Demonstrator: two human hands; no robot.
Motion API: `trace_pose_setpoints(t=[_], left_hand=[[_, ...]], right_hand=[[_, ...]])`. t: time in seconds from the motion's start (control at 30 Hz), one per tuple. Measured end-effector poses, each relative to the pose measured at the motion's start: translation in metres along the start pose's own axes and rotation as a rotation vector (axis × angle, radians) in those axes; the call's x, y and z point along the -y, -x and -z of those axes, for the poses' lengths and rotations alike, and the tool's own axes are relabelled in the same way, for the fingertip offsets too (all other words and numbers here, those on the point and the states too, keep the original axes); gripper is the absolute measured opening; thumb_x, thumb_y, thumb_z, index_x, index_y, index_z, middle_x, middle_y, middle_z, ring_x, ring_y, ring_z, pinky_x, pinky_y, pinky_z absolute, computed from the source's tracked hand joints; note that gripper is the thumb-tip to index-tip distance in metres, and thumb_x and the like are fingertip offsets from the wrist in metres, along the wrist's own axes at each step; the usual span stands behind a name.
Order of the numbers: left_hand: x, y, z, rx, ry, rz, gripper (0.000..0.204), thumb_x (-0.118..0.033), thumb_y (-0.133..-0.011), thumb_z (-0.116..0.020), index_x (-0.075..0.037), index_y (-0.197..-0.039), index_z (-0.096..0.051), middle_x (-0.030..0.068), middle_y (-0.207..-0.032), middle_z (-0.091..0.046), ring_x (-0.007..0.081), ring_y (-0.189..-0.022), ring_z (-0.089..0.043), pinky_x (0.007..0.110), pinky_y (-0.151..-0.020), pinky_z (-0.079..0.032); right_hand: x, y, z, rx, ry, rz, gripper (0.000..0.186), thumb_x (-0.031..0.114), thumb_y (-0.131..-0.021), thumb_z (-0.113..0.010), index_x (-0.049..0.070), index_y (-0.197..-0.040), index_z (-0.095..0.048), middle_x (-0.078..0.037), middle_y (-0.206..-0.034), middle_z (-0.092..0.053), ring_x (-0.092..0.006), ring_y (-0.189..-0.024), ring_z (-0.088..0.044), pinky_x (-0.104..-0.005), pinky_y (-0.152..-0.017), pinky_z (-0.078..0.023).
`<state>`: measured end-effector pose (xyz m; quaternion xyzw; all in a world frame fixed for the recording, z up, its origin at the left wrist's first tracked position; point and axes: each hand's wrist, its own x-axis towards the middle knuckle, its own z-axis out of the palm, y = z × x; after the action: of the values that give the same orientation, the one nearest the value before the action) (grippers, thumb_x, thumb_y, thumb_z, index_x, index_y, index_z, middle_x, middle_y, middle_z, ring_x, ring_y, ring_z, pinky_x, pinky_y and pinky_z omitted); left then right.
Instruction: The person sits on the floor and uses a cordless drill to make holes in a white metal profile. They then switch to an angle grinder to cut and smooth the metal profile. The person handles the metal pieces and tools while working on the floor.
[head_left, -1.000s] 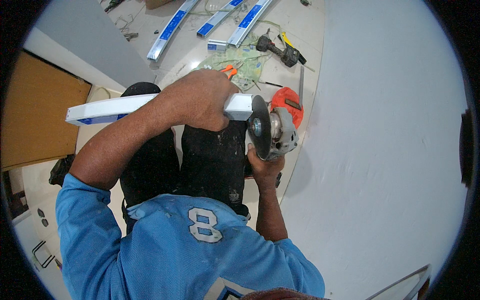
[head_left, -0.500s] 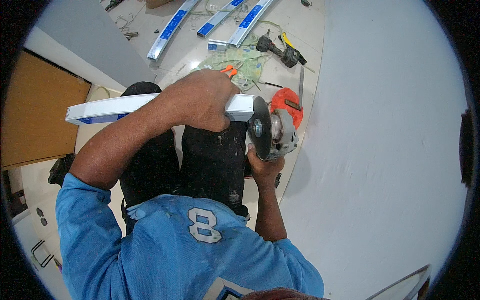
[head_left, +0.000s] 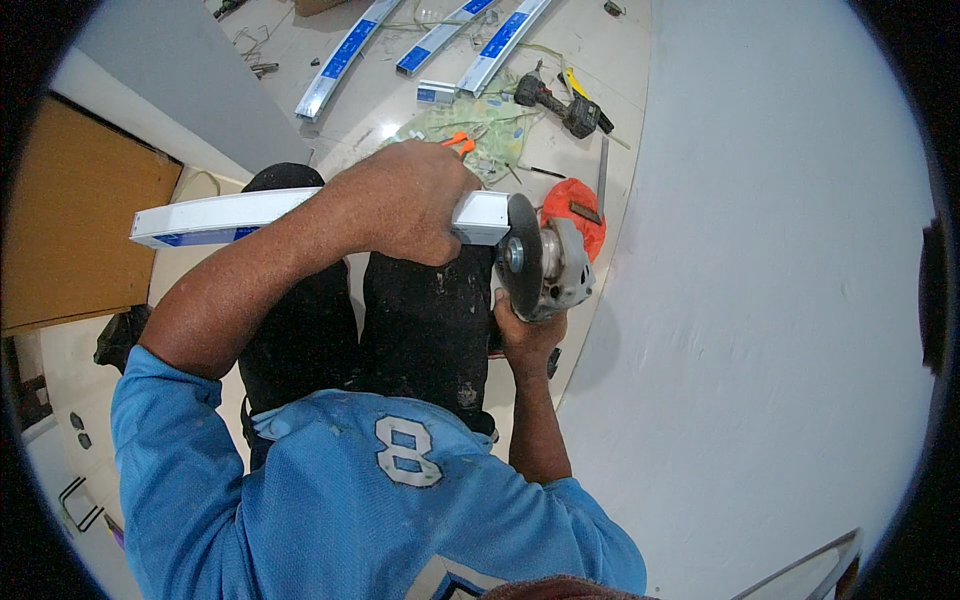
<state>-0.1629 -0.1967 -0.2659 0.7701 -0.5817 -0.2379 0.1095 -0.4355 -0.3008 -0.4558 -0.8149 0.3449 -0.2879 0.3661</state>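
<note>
A white rectangular metal channel with a blue label on its side lies across my thighs. My left hand is closed over it near its right end. My right hand grips an angle grinder from below, most of its handle hidden from view. The grinder's dark cutting disc stands upright at the channel's right end, touching it or very close; I cannot tell which.
Several silvery channels with blue labels lie on the tiled floor ahead. A cordless drill, orange-handled pliers, a green patterned cloth and a red round object lie beyond my knees. A white wall rises at my right.
Almost nothing differs. The channel and the grinder keep their places, with only a very slight shift of the view.
</note>
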Motion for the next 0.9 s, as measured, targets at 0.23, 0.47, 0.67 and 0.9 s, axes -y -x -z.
trace_pose_setpoints(t=[0.23, 0.47, 0.67, 0.9], left_hand=[[0.000, -0.002, 0.001, 0.029, 0.025, -0.002, 0.041, -0.023, -0.072, -0.084, -0.002, -0.107, -0.079, 0.0248, -0.104, -0.074, 0.0421, -0.102, -0.074, 0.051, -0.096, -0.060], [0.001, 0.000, 0.000, -0.001, 0.026, -0.020, 0.040, -0.022, -0.072, -0.084, -0.002, -0.105, -0.079, 0.0247, -0.102, -0.075, 0.0423, -0.102, -0.075, 0.051, -0.097, -0.059], [-0.001, -0.001, 0.000, 0.011, 0.019, 0.000, 0.040, -0.022, -0.072, -0.084, -0.002, -0.106, -0.079, 0.0253, -0.102, -0.075, 0.0413, -0.102, -0.075, 0.050, -0.097, -0.060], [0.000, -0.001, 0.000, 0.014, 0.026, 0.009, 0.041, -0.023, -0.073, -0.084, -0.002, -0.107, -0.079, 0.0249, -0.104, -0.075, 0.0412, -0.102, -0.075, 0.050, -0.097, -0.060]], right_hand=[[0.003, -0.002, 0.003, 0.031, 0.081, 0.007, 0.076, 0.034, -0.076, -0.096, 0.004, -0.137, -0.063, -0.018, -0.124, -0.077, -0.0388, -0.112, -0.076, -0.0479, -0.094, -0.061], [0.000, -0.004, -0.004, 0.003, 0.095, -0.023, 0.075, 0.036, -0.078, -0.095, 0.004, -0.137, -0.062, -0.019, -0.124, -0.077, -0.0379, -0.113, -0.076, -0.0468, -0.096, -0.061], [-0.002, -0.005, -0.005, -0.016, 0.034, -0.011, 0.078, 0.032, -0.076, -0.097, 0.003, -0.139, -0.060, -0.019, -0.126, -0.077, -0.0368, -0.115, -0.077, -0.0452, -0.097, -0.061], [0.003, -0.008, -0.007, 0.010, 0.060, -0.170, 0.082, 0.031, -0.075, -0.097, 0.002, -0.141, -0.057, -0.020, -0.128, -0.076, -0.0345, -0.118, -0.076, -0.0451, -0.098, -0.061]])
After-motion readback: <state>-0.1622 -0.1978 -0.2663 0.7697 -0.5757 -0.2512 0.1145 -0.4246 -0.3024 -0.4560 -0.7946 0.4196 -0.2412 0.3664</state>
